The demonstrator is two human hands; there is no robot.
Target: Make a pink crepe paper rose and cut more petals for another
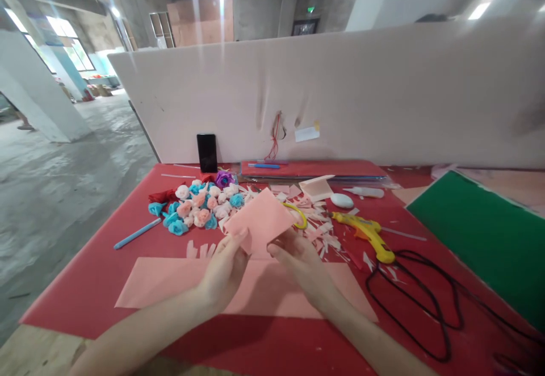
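Observation:
My left hand [225, 269] and my right hand [300, 262] both pinch the lower edge of a small pink paper piece [260, 221], held up above the red table [85, 285]. Under my hands lies a large pink paper sheet [170, 288]. Behind the held piece sits a pile of small pink, white and blue paper roses [198, 208] with a purple one [223, 179]. Yellow-handled scissors [298, 215] lie partly hidden behind the paper.
A yellow glue gun [368, 234] lies to the right with its black cord [417, 302] looping over the table. Pink paper scraps [323, 234], a blue pen [137, 233], a black phone [206, 152] against the white partition [340, 92], a green sheet [489, 239].

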